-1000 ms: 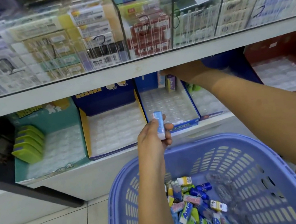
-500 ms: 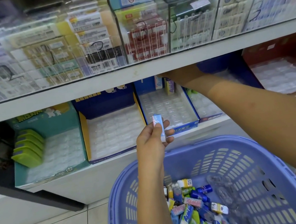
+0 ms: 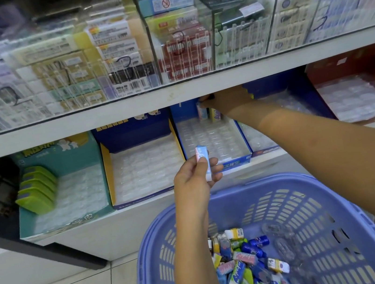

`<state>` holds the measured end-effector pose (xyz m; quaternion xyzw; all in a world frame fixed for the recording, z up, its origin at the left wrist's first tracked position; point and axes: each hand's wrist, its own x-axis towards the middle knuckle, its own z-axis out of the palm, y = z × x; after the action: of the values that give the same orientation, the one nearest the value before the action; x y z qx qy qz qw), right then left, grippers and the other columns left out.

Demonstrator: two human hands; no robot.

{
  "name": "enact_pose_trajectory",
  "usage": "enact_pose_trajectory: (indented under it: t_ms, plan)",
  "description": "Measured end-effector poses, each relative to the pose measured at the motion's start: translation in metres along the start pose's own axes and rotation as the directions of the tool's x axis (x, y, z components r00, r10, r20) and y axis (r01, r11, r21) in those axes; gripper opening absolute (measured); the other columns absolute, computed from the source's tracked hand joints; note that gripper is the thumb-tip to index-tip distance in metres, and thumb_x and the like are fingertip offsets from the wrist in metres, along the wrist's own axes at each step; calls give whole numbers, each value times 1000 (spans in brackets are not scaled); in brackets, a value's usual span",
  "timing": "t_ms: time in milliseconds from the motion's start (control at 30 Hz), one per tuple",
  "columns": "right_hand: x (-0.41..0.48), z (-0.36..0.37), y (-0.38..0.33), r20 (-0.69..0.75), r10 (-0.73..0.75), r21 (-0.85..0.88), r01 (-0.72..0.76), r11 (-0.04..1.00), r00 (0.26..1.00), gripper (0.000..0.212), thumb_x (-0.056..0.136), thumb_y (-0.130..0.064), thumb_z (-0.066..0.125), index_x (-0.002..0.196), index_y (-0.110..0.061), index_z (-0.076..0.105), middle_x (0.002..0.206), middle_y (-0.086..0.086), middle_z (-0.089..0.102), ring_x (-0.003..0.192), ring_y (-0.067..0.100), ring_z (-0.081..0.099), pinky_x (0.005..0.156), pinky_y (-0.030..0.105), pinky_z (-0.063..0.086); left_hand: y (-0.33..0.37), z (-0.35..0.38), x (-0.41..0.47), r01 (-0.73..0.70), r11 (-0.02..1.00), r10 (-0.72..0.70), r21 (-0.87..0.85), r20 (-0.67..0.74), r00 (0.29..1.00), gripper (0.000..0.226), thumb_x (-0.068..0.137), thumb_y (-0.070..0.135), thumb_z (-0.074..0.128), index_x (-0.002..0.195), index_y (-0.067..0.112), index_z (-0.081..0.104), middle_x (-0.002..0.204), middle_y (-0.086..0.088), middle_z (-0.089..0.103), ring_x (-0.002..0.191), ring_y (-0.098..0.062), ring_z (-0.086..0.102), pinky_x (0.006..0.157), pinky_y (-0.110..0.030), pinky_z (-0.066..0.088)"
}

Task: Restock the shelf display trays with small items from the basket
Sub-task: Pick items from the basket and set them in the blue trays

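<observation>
1. Fingers (image 3: 216,165) of the left hand (image 3: 194,175) pinch a small pale-blue packet (image 3: 202,154) upright, just in front of the blue display tray (image 3: 235,161).
2. At that tray's back, the right hand (image 3: 229,102) reaches to two standing packets (image 3: 209,114); its fingertips sit under the shelf edge (image 3: 104,120), so their grip cannot be told.
3. Below, the lavender basket (image 3: 313,195) holds mixed small packets (image 3: 241,273).
</observation>
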<state>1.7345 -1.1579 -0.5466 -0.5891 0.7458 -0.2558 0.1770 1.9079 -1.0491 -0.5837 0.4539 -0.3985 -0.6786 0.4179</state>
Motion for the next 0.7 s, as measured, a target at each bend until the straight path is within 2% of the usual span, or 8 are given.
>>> enact_pose_trajectory:
  t_ms: [100, 200, 300, 333, 400, 500, 600, 700]
  plan:
    - [-6, -3, -3, 15, -43, -132, 45, 990, 999, 33, 95, -33, 51, 62, -31, 50, 89, 2, 62, 95, 22, 61, 73, 25, 43, 3, 2, -3, -26, 999, 26, -31, 0, 1000, 19, 99, 14, 47, 110, 13, 62, 95, -4, 66, 78, -11, 70, 71, -18, 56]
    - [-8, -14, -7, 134, -18, -201, 44, 979, 991, 24, 97, -28, 46, 90, -14, 64, 102, 4, 65, 103, 26, 60, 83, 30, 47, 5, 5, -6, -53, 997, 53, -56, 1, 999, 15, 99, 16, 49, 103, 22, 62, 100, 3, 65, 82, -9, 71, 72, -15, 55]
    - [-25, -21, -16, 193, -46, -267, 98, 959, 980, 29, 96, -28, 49, 123, -17, 55, 116, -2, 60, 110, 21, 55, 84, 22, 38, 6, 8, -9, -115, 992, 113, -45, -49, 992, 15, 96, 14, 54, 108, 13, 62, 96, 0, 68, 83, -9, 72, 70, -15, 54]
    - [-35, -22, -19, 154, -67, -215, 99, 972, 986, 35, 95, -30, 51, 127, -17, 53, 110, -7, 60, 106, 15, 54, 83, 19, 35, 5, 8, -9, -142, 989, 138, -46, -79, 987, 14, 94, 13, 56, 107, 12, 62, 96, -3, 70, 82, -9, 72, 70, -15, 54]
    - [-59, -24, -24, 132, -113, 91, 102, 991, 985, 28, 90, -33, 60, 115, -21, 63, 92, -14, 59, 85, 2, 57, 74, 14, 41, 5, 7, -8, -189, 981, 183, -47, -123, 975, 10, 91, 11, 61, 100, 14, 61, 98, -8, 71, 82, -11, 72, 70, -16, 55]
    - [-92, -26, -27, 296, -240, 469, 78, 880, 925, 9, 84, -15, 68, 93, -15, 68, 79, -4, 68, 62, 2, 61, 63, 15, 53, 5, 7, -6, -254, 967, 247, -26, -154, 957, 12, 88, 12, 65, 98, 15, 61, 97, -7, 71, 83, -16, 71, 69, -17, 55]
    - [-97, -28, -26, 202, -227, 506, 97, 857, 953, 12, 80, -2, 70, 90, -8, 67, 82, 11, 69, 64, 7, 64, 64, 15, 54, 3, 10, -6, -304, 949, 314, 88, -154, 937, 19, 89, 19, 64, 108, 16, 60, 104, -1, 70, 93, -12, 68, 74, -13, 52]
    - [-73, -33, -21, -31, -39, 406, 48, 912, 999, 14, 78, -9, 74, 89, -7, 67, 99, 14, 71, 81, 14, 65, 80, 24, 55, -3, 10, -6, -331, 801, 389, 498, -12, 921, 38, 96, 25, 53, 133, 20, 48, 131, 5, 57, 120, -8, 53, 89, -4, 39]
